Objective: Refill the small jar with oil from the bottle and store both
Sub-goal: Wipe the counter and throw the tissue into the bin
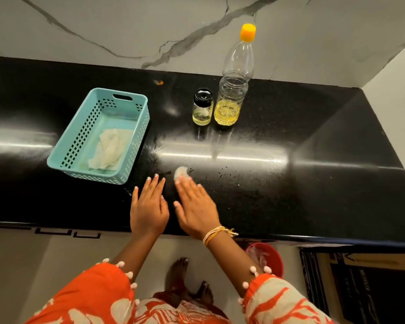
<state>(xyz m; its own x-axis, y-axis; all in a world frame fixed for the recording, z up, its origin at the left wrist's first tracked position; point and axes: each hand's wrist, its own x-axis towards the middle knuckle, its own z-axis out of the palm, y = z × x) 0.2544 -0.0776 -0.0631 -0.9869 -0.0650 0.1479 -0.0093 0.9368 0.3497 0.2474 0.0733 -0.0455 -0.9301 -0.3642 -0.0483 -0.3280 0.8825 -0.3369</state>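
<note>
A: How many containers stand on the surface (313, 174)?

B: Two. One bottle (234, 90) with an orange cap (248, 32) at about one o'clock, upright, yellow oil filling its lower part. One small jar (203, 108) with a black lid (203, 96) just beside it on the left, also upright, a little pale oil at its bottom. I cannot tell whether they touch.

A: And the basket?

B: One blue basket (136, 104) at ten o'clock, well apart from the jar. One crumpled white cloth (109, 148) lies inside, toward its near end.

A: The hands?

B: Two, both at six o'clock near the surface's front edge. The left hand (149, 206) lies flat, fingers straight and spread, grasping nothing. The right hand (195, 208) is also flat with straight fingers, and its fingertips (185, 181) press on one small white wad (181, 173), which pokes out just beyond them. A band of yellow threads (216, 233) circles that wrist.

A: Anything below?

B: One red bucket (265, 256) on the floor at five o'clock, and two bare feet (189, 281)
</note>
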